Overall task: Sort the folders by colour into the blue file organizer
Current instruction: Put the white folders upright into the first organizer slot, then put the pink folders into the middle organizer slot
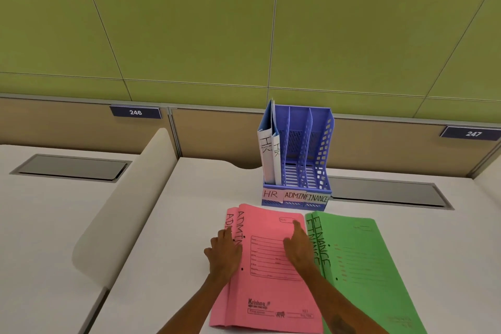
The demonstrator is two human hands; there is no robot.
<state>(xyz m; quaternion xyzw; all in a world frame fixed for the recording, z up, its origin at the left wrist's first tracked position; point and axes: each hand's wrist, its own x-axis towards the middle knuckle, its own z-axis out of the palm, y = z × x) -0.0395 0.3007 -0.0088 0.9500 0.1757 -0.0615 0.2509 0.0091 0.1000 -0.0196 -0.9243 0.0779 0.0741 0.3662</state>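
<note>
A blue file organizer (322, 144) stands upright at the back of the desk, its front labelled HR, ADMIN and FINANCE. Two blue folders (269, 154) marked HR stand in its left slot; the other two slots hold nothing. Two pink folders (271, 287) marked ADMIN lie stacked flat in front of it. Beside them on the right lie two green folders (360, 266) marked FINANCE. My left hand (223, 255) rests on the pink stack's left edge, fingers spread. My right hand (299, 247) lies flat on the pink top folder's right side.
The white desk (176, 225) has a curved divider (122, 211) on the left and a grey cable hatch (387, 192) behind the organizer on the right. A wood-and-green partition wall (217, 133) closes the back.
</note>
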